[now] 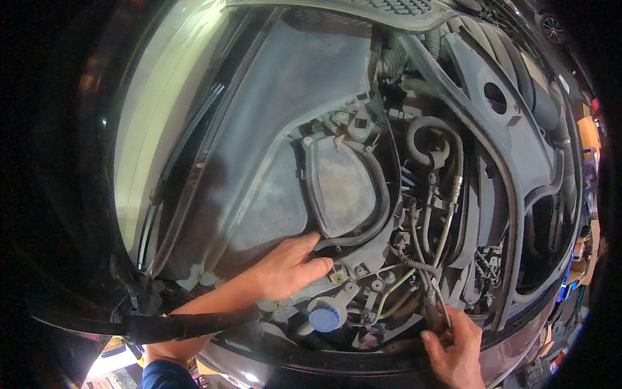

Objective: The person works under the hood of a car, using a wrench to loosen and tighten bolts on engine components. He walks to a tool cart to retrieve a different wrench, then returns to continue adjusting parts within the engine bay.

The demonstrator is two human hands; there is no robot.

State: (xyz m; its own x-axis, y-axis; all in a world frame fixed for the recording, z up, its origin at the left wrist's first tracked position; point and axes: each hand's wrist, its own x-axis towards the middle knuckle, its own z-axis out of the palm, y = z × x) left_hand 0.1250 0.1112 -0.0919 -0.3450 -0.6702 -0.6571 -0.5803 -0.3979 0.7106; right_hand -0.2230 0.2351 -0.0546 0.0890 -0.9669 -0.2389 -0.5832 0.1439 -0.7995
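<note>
My left hand (291, 268) reaches in over the engine bay, thumb and forefinger apart. Its fingertips touch the lower edge of a grey teardrop-shaped cover (342, 188), beside the black rubber seal (382, 194) that curves round it. Down at the front right, my right hand (455, 347) is closed at the lower end of a thin metal rod (443, 305), which points up among hoses and wiring. Whether the rod is a tool cannot be made out. Between the hands sits a blue round cap (325, 318). A corrugated wiring sleeve (418, 264) lies above the rod.
A large grey plastic panel (291, 78) spans the upper left, beside the windscreen (162, 117). A black wiper arm (194, 327) crosses over my left forearm. Metal-ended pipes (453, 194) run down the middle right. A long black seal (502, 168) and a grey trim panel (476, 84) border the right.
</note>
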